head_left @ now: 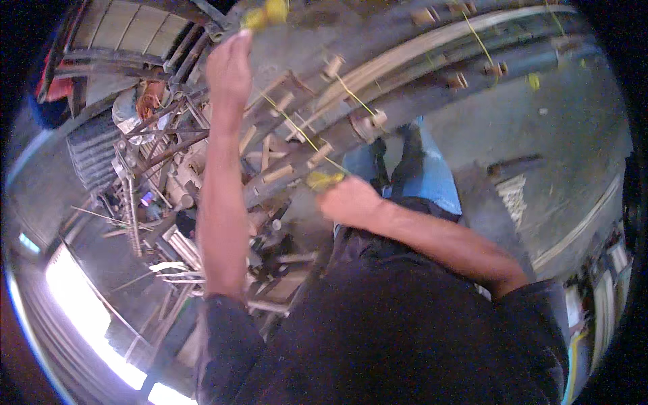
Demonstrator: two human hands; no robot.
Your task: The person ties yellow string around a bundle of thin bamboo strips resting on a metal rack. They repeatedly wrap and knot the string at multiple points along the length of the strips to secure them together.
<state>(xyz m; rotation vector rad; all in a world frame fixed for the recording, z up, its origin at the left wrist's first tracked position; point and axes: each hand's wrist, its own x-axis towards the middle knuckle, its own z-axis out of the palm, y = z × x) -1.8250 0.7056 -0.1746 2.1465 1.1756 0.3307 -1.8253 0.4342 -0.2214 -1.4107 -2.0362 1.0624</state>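
My left hand [231,71] is raised at the upper left, arm stretched out, fingers closed. A blurred yellow bundle [266,13] sits at its fingertips, seemingly gripped there. Nearer my body, my right hand [351,201] is closed on a bundle of yellow cord [324,180]. A taut yellow strand [297,128] slants up and left from the right hand across small wooden blocks. Beside it, another yellow strand [356,96] spans two round wooden pegs, one of them a pale peg [374,120] on a long dark beam.
Long beams [432,44] with more pegs and strands run toward the upper right. Scrap wood and sticks [182,250] lie heaped at left, near a corrugated sheet [94,158]. A slatted wooden frame [135,30] stands at the upper left. Concrete floor [540,135] spreads at right.
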